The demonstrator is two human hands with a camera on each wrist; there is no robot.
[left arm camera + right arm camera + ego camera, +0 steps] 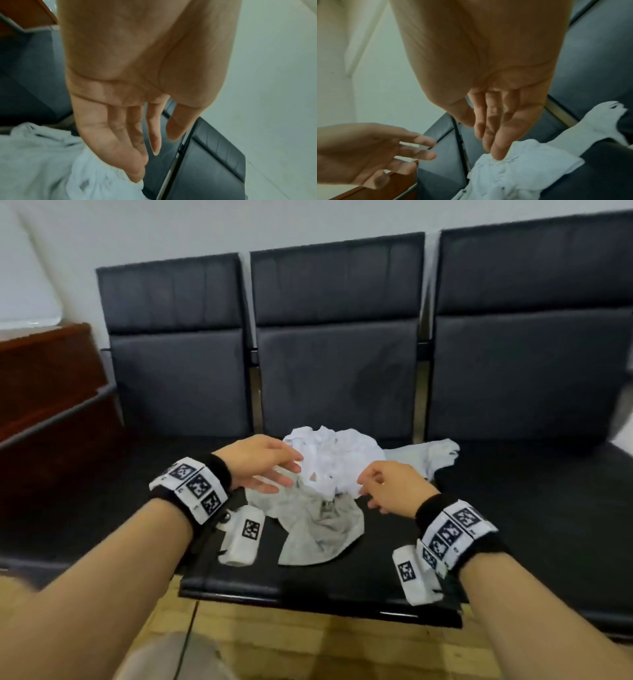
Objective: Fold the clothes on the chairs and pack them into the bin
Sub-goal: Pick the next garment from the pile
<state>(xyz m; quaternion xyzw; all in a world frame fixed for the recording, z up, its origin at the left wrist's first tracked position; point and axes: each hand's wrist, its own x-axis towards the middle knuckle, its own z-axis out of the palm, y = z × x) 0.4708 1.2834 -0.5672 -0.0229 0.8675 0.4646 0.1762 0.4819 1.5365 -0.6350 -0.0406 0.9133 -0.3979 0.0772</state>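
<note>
While both hands hover over the pile, neither holds anything. The left hand (255, 460) has its fingers straight and spread, its fingertips at the left edge of the white garment (334, 462), whether touching it cannot be told. The right hand (390, 486) is relaxed, fingers loosely extended; in the right wrist view its fingertips (499, 152) lie at or just above the crumpled white cloth, and contact cannot be made out for certain.

The clothes lie heaped on the seat of the middle chair (337, 374), one of three black chairs in a row against the wall. The white garment sits on top, bunched up. A grey garment (318, 529) spreads out under it toward the front edge of the seat. A second pale grey piece (428, 455) stretches out to the right, reaching toward the right chair (527, 364).

The bin does not show in any view. At left stands a reddish wooden cabinet (44, 392); below is a light wood floor (308, 645).
</note>
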